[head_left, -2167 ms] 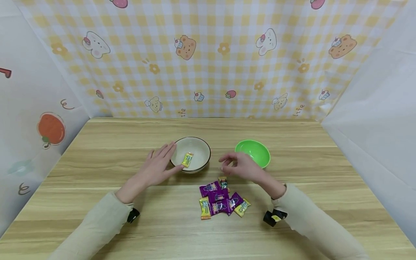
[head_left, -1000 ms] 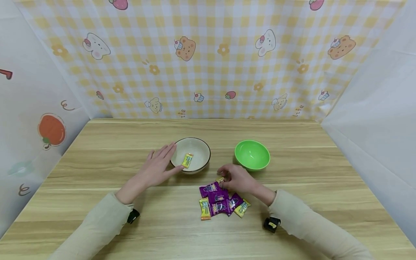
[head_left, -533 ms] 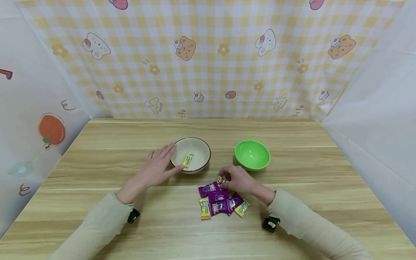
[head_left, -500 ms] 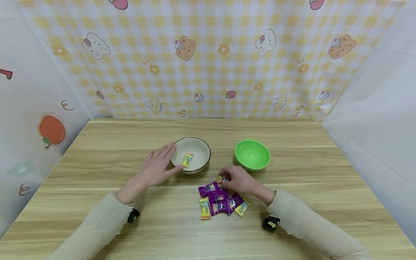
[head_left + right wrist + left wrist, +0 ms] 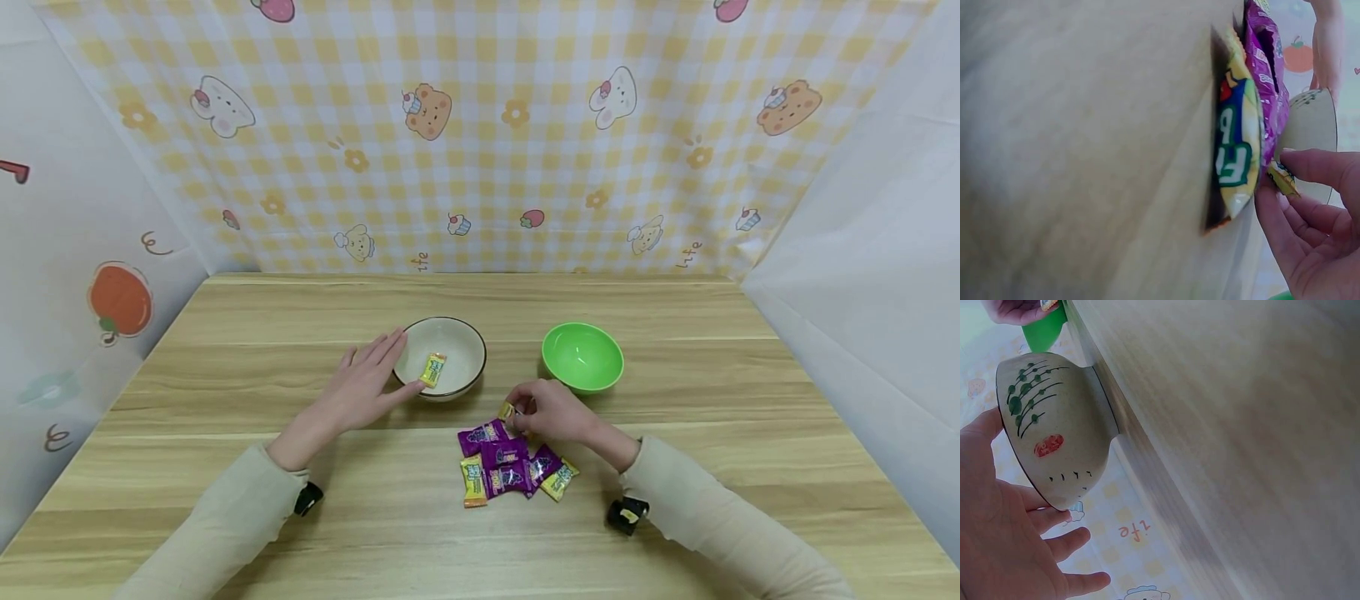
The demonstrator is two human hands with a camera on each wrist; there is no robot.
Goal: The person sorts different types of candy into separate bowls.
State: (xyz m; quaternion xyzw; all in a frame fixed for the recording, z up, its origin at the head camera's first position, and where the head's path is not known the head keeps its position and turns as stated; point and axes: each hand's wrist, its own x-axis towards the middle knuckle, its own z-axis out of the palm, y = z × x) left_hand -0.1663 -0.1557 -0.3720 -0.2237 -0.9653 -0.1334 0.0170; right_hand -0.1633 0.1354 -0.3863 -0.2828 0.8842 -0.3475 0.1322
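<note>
My left hand [image 5: 360, 387] rests on the rim of a cream bowl [image 5: 461, 354], fingers straight at its left side and thumb at the near edge. A small yellow wrapped candy [image 5: 433, 370] lies inside that bowl. The left wrist view shows painted green leaves on the outside of the bowl [image 5: 1063, 412]. At the far edge of a candy pile, my right hand [image 5: 555, 412] pinches a small gold-wrapped candy [image 5: 507, 412] between thumb and fingers, which partly cover it. Purple candy packets [image 5: 506, 477] lie overlapping just below, flanked by a yellow candy [image 5: 473, 481] on the left and another yellow candy [image 5: 559, 480] on the right.
A bright green bowl [image 5: 582, 358] stands right of the cream one, just beyond my right hand. The wooden table [image 5: 315, 542] ends at a yellow checked curtain [image 5: 480, 167] at the back, with white sheets at both sides.
My right hand has come down from beside the green bowl to the pile and now pinches the gold-wrapped candy, which has tilted. The left hand and both bowls have stayed put.
</note>
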